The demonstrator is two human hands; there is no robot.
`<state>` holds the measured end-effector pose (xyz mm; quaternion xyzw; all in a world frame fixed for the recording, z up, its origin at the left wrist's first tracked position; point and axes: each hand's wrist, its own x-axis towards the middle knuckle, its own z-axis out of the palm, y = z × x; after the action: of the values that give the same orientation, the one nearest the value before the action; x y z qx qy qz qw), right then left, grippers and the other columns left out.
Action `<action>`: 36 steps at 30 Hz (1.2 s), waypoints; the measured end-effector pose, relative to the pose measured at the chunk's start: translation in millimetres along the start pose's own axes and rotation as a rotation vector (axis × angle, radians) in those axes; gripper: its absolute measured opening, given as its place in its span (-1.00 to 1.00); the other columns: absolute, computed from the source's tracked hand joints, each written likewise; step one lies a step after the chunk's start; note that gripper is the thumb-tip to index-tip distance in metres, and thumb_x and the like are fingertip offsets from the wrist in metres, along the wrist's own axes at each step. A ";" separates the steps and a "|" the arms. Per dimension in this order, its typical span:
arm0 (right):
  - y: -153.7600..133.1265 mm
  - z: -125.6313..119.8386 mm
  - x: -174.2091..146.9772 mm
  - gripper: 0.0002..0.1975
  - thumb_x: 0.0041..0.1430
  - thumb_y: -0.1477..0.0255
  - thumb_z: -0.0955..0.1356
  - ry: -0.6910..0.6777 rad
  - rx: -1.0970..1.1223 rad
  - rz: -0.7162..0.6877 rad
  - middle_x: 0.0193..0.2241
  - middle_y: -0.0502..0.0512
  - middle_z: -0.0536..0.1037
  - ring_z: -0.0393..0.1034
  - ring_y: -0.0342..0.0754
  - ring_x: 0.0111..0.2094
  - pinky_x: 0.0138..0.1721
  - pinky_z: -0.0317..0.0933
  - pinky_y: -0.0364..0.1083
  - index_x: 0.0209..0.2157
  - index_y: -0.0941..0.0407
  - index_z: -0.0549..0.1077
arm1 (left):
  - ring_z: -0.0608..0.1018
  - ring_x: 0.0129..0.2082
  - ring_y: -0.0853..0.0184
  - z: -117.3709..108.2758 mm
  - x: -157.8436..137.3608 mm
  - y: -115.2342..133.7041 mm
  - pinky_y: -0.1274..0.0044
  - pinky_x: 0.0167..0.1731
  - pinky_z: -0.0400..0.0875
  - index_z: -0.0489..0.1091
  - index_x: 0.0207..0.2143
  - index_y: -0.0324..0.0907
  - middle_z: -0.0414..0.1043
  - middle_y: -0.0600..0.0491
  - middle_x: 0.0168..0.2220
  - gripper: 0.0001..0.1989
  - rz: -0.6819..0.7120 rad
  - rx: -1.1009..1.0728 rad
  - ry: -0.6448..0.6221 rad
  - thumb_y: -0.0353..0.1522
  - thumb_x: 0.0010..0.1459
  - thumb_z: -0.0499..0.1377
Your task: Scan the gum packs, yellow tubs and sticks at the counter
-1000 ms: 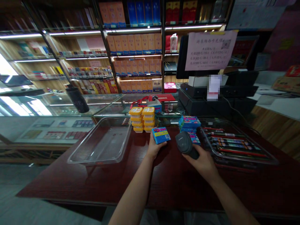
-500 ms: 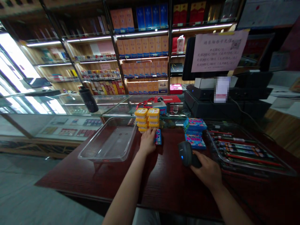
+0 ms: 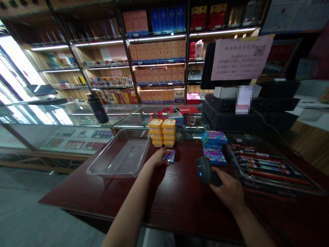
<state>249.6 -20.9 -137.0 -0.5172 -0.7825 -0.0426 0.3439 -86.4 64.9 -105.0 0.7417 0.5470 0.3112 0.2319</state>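
My left hand [image 3: 158,158] has its fingers and thumb around the left end of a small blue patterned box [image 3: 170,156], low over the dark red table. Just behind it stand two stacks of yellow-lidded tubs [image 3: 162,132]. My right hand [image 3: 228,188] is wrapped round the handle of a black barcode scanner [image 3: 204,170] with a small blue light, its head turned up. Beyond the scanner, more blue patterned boxes [image 3: 215,147] are piled in a stack.
A clear plastic tray [image 3: 120,154] lies on the left of the table [image 3: 177,202]. On the right, another clear tray [image 3: 239,173] holds many pencils. A black bottle [image 3: 98,109] stands on the glass counter, and a monitor [image 3: 208,67] rises at the back right.
My left hand has drawn the small blue box slightly towards me and left, away from the tubs, and the box now looks flatter. My right hand and the scanner have hardly moved.
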 end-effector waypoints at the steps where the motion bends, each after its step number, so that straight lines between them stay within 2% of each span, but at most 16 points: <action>1: 0.0 0.2 -0.3 -0.64 0.10 0.32 0.31 -0.002 -0.006 0.001 -0.20 0.14 0.58 0.50 0.05 -0.26 -0.24 0.32 -0.02 -0.05 0.10 0.40 | 0.42 0.00 -0.01 3.9 -5.5 -0.6 0.29 0.07 0.22 0.55 -0.24 -0.06 0.42 -0.04 -0.02 -0.45 -0.018 0.014 0.053 -0.44 -0.46 0.38; 4: -0.2 0.8 -1.1 -0.64 0.11 0.31 0.30 -0.010 -0.011 -0.004 -0.21 0.14 0.58 0.50 0.04 -0.26 -0.25 0.32 -0.02 -0.05 0.10 0.39 | 0.40 0.03 0.02 16.4 -19.4 -2.3 0.28 0.11 0.17 0.55 -0.23 -0.07 0.38 -0.06 0.02 -0.55 -0.088 0.084 0.215 -0.40 -0.31 0.36; 7: 0.4 2.0 -1.6 -0.65 0.10 0.31 0.31 -0.005 -0.003 -0.014 -0.20 0.12 0.58 0.50 0.03 -0.25 -0.25 0.32 -0.04 -0.05 0.09 0.39 | 0.42 -0.01 0.06 25.8 -25.2 -6.8 0.25 0.10 0.19 0.56 -0.24 -0.08 0.40 -0.08 -0.03 -0.64 -0.107 0.047 0.390 -0.36 -0.22 0.35; 10: 1.8 3.4 -1.8 -0.64 0.08 0.31 0.32 0.013 -0.013 -0.021 -0.19 0.12 0.58 0.51 0.03 -0.25 -0.27 0.33 -0.05 -0.06 0.10 0.40 | 0.41 0.00 0.08 31.3 -24.6 -13.5 0.23 0.10 0.20 0.56 -0.25 -0.10 0.40 -0.09 -0.04 -0.71 -0.066 0.027 0.450 -0.34 -0.12 0.31; 12: 2.4 3.7 -1.6 -0.63 0.08 0.30 0.32 0.015 -0.019 -0.016 -0.20 0.12 0.58 0.51 0.04 -0.25 -0.28 0.33 -0.05 -0.06 0.10 0.40 | 0.36 0.06 0.07 33.5 -23.8 -17.0 0.20 0.13 0.14 0.54 -0.19 -0.10 0.36 -0.11 0.02 -0.71 -0.058 0.090 0.412 -0.38 -0.03 0.24; 15: 2.1 2.8 -1.0 -0.64 0.09 0.30 0.31 0.007 -0.016 0.004 -0.20 0.11 0.58 0.51 0.03 -0.26 -0.27 0.33 -0.05 -0.06 0.09 0.40 | 0.24 0.17 0.02 35.6 -25.2 -16.7 0.07 0.17 -0.04 0.49 -0.10 -0.05 0.28 -0.10 0.11 -0.66 -0.111 0.228 0.354 -0.44 0.05 0.15; 18: 0.5 0.6 -0.5 -0.65 0.08 0.29 0.32 -0.005 -0.011 0.023 -0.19 0.10 0.58 0.51 0.04 -0.26 -0.27 0.33 -0.05 -0.07 0.06 0.41 | 0.15 0.22 -0.01 36.7 -28.3 -6.8 -0.01 0.16 -0.15 0.46 -0.08 0.00 0.26 -0.07 0.13 -0.64 -0.131 0.301 0.367 -0.46 0.08 0.11; 22: -0.8 -1.9 -0.4 -0.65 0.10 0.30 0.31 -0.015 0.020 0.025 -0.20 0.12 0.58 0.50 0.04 -0.24 -0.23 0.32 -0.05 -0.06 0.08 0.40 | 0.23 0.15 0.02 41.4 -27.0 18.9 0.13 0.16 0.03 0.48 -0.12 -0.08 0.28 -0.11 0.06 -0.69 -0.031 0.290 0.423 -0.45 0.08 0.10; 24: 0.5 -1.4 -0.5 -0.64 0.09 0.32 0.31 0.001 0.040 0.008 -0.19 0.12 0.58 0.50 0.02 -0.23 -0.22 0.32 -0.06 -0.06 0.08 0.39 | 0.31 0.07 0.08 48.1 -22.0 33.9 0.21 0.12 0.15 0.48 -0.13 -0.09 0.32 -0.10 0.00 -0.70 0.049 0.252 0.393 -0.44 0.08 0.11; 28: 5.4 1.6 -1.1 -0.61 0.01 0.40 0.33 0.100 0.045 -0.087 -0.24 0.10 0.59 0.51 0.01 -0.28 -0.28 0.35 -0.08 -0.06 0.09 0.38 | 0.38 -0.02 0.16 73.6 -2.2 60.3 0.30 0.04 0.26 0.43 -0.06 -0.11 0.36 -0.07 -0.07 -0.66 0.216 0.182 0.193 -0.39 0.07 0.14; 32: 5.9 0.1 -2.3 -0.60 -0.01 0.44 0.33 0.205 0.040 -0.200 -0.26 0.13 0.59 0.51 0.01 -0.30 -0.29 0.35 -0.07 -0.06 0.13 0.36 | 0.37 0.02 0.16 109.1 32.1 74.3 0.33 0.06 0.25 0.35 0.03 -0.17 0.32 -0.11 0.00 -0.56 0.351 0.107 0.022 -0.34 0.06 0.17; 34: 4.5 -2.5 -2.7 -0.59 -0.01 0.46 0.32 0.213 0.052 -0.216 -0.25 0.15 0.58 0.50 0.02 -0.29 -0.27 0.35 -0.06 -0.06 0.14 0.35 | 0.36 0.04 0.12 126.9 52.2 76.2 0.32 0.06 0.23 0.32 0.05 -0.19 0.29 -0.14 0.03 -0.46 0.374 0.056 -0.025 -0.30 -0.03 0.25; 36: 3.3 -5.1 -2.6 -0.60 0.00 0.46 0.32 0.212 0.068 -0.212 -0.25 0.16 0.57 0.49 0.02 -0.29 -0.26 0.34 -0.05 -0.05 0.15 0.34 | 0.36 0.03 0.07 142.6 70.0 76.2 0.28 0.05 0.24 0.29 0.04 -0.22 0.29 -0.16 0.02 -0.33 0.313 -0.006 -0.018 -0.27 -0.17 0.34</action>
<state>255.4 -23.5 -135.6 -0.4124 -0.7930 -0.1063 0.4356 81.0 109.0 -137.9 0.8201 0.4215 0.3386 0.1877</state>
